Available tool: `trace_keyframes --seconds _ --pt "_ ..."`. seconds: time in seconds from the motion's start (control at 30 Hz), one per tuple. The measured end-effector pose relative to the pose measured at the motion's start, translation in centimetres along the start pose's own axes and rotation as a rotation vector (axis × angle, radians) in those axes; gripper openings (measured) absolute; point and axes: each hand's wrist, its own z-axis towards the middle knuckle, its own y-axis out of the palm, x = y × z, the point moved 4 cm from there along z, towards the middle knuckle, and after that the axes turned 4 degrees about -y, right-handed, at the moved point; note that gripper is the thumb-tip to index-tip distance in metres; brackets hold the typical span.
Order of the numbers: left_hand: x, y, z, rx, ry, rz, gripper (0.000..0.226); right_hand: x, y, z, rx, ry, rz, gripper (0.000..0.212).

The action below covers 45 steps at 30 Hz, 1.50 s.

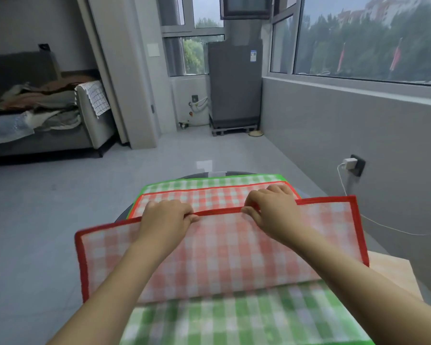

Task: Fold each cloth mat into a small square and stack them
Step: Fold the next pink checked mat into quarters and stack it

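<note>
Grey sofa (42,135) sits at ten o'clock, heaped with rumpled laundry (39,103). A grey fridge (234,85) stands at twelve o'clock by the windows. At three o'clock, a white charger (348,162) is plugged into the wall.

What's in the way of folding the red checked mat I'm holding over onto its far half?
Nothing visible. Left hand and right hand pinch the lifted edge of the red checked mat; its far half lies flat and bare atop the green checked mat.

Soft woven cloth, matt finish

The red checked mat (222,250) and green checked mat (246,317) are seen as matt cloth; the floor (85,190) is glossy.
</note>
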Motion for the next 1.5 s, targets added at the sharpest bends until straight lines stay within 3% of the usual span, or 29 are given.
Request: trace_keyframes --seconds 0.3,0.63,0.77,0.9,1.13,1.27,1.5 --pt "-1.3 9.0 0.3 -0.171 -0.042 -0.113 0.019 1.7 8.4 0.3 -0.166 0.086 0.104 0.018" --pt "0.1 9.9 0.5 -0.101 -0.087 -0.188 0.024 2.5 11.1 0.4 -0.185 0.116 0.045 0.02" --pt "3.5 8.7 -1.9 -0.274 -0.042 -0.273 0.032 2.3 11.0 0.3 -0.183 0.105 0.02 0.021" --pt "4.0 9.9 -4.7 -0.446 -0.027 -0.169 0.052 1.9 10.6 0.1 -0.207 0.064 -0.049 0.024" --pt "3.3 11.3 -5.1 -0.412 -0.035 -0.076 0.058 -2.5 9.3 -2.9 -0.303 -0.063 0.055 0.051" --pt "3.2 11.3 -5.2 -0.418 -0.039 -0.087 0.057 -2.4 10.1 -5.5 -0.496 -0.045 0.108 0.091" --pt "3.2 11.2 -5.2 -0.424 -0.027 -0.092 0.057 3.3 9.4 -7.1 -0.511 0.089 0.045 0.084"
